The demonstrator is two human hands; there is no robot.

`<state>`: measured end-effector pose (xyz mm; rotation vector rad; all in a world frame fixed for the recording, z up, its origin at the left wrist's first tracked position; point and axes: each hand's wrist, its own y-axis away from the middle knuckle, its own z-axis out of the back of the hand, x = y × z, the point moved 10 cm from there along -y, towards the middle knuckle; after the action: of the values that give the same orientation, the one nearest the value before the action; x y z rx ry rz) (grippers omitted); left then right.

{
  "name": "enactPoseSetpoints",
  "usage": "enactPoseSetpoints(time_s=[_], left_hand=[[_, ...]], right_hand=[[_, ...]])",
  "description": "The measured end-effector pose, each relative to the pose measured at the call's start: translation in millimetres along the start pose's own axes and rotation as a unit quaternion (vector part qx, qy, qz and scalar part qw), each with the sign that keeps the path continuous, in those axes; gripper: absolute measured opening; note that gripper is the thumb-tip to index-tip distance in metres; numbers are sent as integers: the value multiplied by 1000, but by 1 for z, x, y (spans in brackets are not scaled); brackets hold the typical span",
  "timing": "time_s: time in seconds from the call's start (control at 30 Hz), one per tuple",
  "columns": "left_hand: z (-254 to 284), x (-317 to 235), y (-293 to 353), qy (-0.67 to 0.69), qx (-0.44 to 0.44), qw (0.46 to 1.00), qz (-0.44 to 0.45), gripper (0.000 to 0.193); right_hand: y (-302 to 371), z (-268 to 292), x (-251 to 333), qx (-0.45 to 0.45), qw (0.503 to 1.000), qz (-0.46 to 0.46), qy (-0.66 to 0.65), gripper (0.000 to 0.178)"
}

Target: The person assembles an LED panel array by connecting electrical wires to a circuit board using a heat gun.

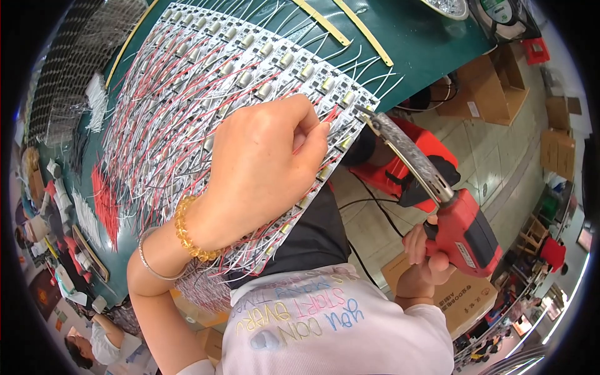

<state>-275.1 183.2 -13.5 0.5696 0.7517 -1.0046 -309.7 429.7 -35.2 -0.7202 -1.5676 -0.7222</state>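
My right hand (431, 253) is wrapped round the red and black handle of a soldering gun (465, 234). Its long metal barrel slants up and left, and the tip reaches the right edge of a panel of white circuit boards (306, 70). Over that panel, my left hand (269, 147) is closed in a pinch beside the tip, with short red wire ends (332, 114) showing at the fingertips. Rows of small components run across the boards, and many red, white and black wires fan out from them. The palm hides part of the panel.
Yellow strips (365, 31) lie on the green table mat (431, 37) beyond the panel. Bundles of red wires (104, 203) and white wires (97, 103) rest at the left. A red case (431, 156) and cardboard boxes (481, 87) stand lower at the right. Another person (103, 340) sits at lower left.
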Motion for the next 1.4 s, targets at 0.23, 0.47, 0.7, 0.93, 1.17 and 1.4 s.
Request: enactPoseSetpoints(time_s=[0.23, 0.47, 0.7, 0.93, 1.17, 1.4], left_hand=[[4, -3, 0, -4, -14, 1000, -9, 15], [33, -33, 15, 6, -140, 976, -165, 6], [-19, -21, 12, 37, -3, 998, -57, 11], [-15, -16, 7, 20, -9, 999, -34, 15], [-15, -11, 1, 33, 37, 999, 1, 17], [-19, -5, -5, 67, 70, 995, 24, 17]], right_hand=[[5, -3, -5, 25, 1000, -14, 2, 79], [7, 2, 2, 28, 999, 19, -24, 74], [12, 6, -1, 1, 999, 10, -41, 75], [21, 11, -10, 17, 1000, -1, 15, 76], [22, 7, -17, 27, 999, -20, -26, 70], [28, 18, -26, -4, 1000, -19, -19, 66]])
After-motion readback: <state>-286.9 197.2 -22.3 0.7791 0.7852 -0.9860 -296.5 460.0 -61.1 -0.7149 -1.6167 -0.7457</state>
